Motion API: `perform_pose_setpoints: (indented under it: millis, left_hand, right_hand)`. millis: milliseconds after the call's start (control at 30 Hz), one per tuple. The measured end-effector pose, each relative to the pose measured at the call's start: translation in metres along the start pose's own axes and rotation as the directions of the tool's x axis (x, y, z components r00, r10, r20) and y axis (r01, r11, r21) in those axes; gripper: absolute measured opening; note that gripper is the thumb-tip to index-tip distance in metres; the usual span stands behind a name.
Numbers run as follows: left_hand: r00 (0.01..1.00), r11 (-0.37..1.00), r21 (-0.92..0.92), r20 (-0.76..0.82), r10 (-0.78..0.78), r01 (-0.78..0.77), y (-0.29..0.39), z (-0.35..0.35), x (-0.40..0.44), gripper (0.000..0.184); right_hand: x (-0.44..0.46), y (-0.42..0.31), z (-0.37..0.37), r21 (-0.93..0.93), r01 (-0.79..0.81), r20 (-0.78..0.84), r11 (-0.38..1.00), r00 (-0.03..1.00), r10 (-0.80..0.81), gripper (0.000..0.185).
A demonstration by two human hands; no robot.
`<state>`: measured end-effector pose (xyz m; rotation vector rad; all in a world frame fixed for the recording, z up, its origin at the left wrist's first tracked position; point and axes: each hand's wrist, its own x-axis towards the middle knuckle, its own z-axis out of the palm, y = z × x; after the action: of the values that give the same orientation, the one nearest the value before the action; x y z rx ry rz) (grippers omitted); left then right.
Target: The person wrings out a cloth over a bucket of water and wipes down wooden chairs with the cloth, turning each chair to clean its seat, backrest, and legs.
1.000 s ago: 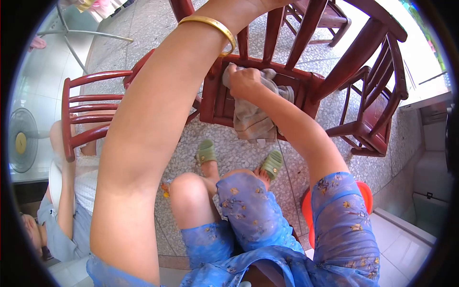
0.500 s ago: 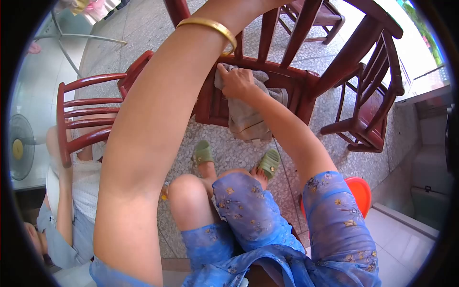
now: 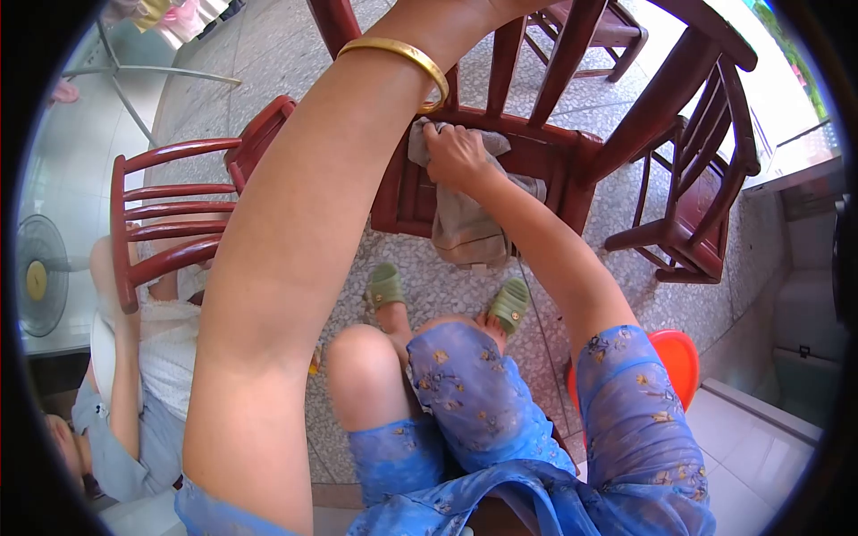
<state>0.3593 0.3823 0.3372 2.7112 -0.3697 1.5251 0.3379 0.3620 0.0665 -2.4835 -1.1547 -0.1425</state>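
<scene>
My right hand (image 3: 458,156) presses a damp-looking grey cloth (image 3: 474,223) onto the seat of a dark red wooden chair (image 3: 559,170). Its fingers are bent over the cloth's bunched upper end, while the lower part hangs over the seat's front edge. My left arm, with a gold bangle (image 3: 402,49) at the wrist, reaches across the view to the chair's back. Only the base of my left hand (image 3: 511,5) shows at the top edge, near the chair's slats; its fingers are out of sight.
Red wooden chairs stand at the left (image 3: 174,196) and right (image 3: 693,201). A seated person (image 3: 134,420) is at lower left, beside a fan (image 3: 40,277). An orange-red basin (image 3: 677,362) sits right of my legs. My feet wear green slippers (image 3: 384,284).
My right hand's fingers are more curled over the cloth, and the index finger no longer points out. The whole view has shifted slightly; my left arm keeps its pose.
</scene>
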Motion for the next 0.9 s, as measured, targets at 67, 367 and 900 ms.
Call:
perform_pose_setpoints:
  millis: [67,367,900]
  left_hand:
    - [1.0,1.0,-0.007,-0.022,-0.005,0.005,-0.003,0.001,0.002,0.074]
    - [0.999,0.999,0.035,-0.036,0.019,-0.018,-0.005,-0.019,-0.007,0.086]
    - [0.994,0.996,0.07,-0.096,0.054,-0.047,-0.004,-0.025,-0.015,0.086]
  right_hand:
    - [0.006,-0.002,-0.004,0.035,-0.051,0.09,0.998,0.995,0.048,0.04]
    - [0.004,-0.013,-0.007,0.348,-0.403,0.28,0.847,0.906,0.316,0.062]
    - [0.011,-0.029,0.032,0.933,-0.329,0.356,-0.145,0.787,0.504,0.049]
